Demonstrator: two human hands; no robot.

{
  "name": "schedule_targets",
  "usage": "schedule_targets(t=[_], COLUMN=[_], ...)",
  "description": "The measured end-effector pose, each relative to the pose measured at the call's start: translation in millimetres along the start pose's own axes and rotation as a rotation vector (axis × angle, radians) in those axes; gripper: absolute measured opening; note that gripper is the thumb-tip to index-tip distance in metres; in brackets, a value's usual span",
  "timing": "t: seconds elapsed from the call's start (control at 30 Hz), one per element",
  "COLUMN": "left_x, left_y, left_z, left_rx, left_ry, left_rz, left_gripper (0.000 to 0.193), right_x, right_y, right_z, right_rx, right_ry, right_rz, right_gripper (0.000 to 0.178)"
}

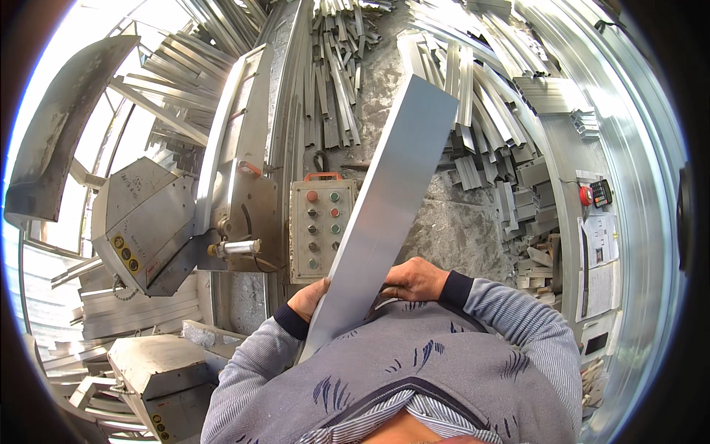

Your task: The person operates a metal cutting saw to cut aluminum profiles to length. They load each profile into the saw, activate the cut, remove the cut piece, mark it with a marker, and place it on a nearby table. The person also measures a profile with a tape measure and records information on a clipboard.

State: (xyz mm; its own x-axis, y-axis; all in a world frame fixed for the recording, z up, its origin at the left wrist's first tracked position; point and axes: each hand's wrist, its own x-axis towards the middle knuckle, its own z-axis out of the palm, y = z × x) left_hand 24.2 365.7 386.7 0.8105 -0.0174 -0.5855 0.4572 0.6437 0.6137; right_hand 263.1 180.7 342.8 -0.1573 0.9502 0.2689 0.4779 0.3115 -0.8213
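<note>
A long, wide aluminium profile (399, 163) with a smooth silvery face slants up and away in front of my body, its near end against my torso. On its left edge my left hand (308, 299) is closed, the fingers partly hidden by the metal. My right hand (420, 280) is curled at the right edge, lower down the profile, with its fingertips partly out of sight. Just beyond my left hand stands a grey control box (323, 229) with coloured push buttons and an orange handle, partly covered by the profile.
A cutting machine with a grey angular housing (144, 222) stands at the left, another housing (159, 362) nearer. Aluminium offcuts (333, 81) pile up ahead, with more lengths (481, 96) at the right. Along the right-hand ledge lie a calculator (602, 193) and paper sheets (599, 240).
</note>
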Motion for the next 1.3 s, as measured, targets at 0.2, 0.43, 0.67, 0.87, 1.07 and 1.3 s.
schedule_targets(t=[0.2,0.43,0.67,0.87,1.07,1.3], left_x=[0.4,0.6,12.2,11.4,-13.8,-13.1], left_y=[12.9,15.7,27.9,30.0,27.3,44.8], left_z=[7.0,13.0,19.7,23.1,5.6,-6.7], left_rx=[0.176,0.223,0.236,0.232,0.084,0.232], left_ry=[-0.149,-0.141,-0.273,-0.298,-0.31,-0.147], left_rz=[-0.104,-0.128,-0.144,-0.148,-0.112,0.083], left_gripper=[0.093,0.106,0.118,0.119,0.124,0.123], right_x=[-1.8,-10.5,-23.9,-34.3,-108.5,-167.5], right_y=[-14.8,-23.7,-19.8,-15.1,-9.5,10.0], right_z=[-16.6,-0.1,-13.0,-9.8,-58.8,-0.4], right_rx=[0.591,-0.239,0.446,-0.083,-0.602,0.131], right_ry=[-0.387,0.127,-0.257,-0.015,0.225,0.685], right_rz=[0.493,-0.072,0.448,0.034,0.339,0.812], right_gripper=[0.036,0.021,0.026,0.022,0.023,0.046])
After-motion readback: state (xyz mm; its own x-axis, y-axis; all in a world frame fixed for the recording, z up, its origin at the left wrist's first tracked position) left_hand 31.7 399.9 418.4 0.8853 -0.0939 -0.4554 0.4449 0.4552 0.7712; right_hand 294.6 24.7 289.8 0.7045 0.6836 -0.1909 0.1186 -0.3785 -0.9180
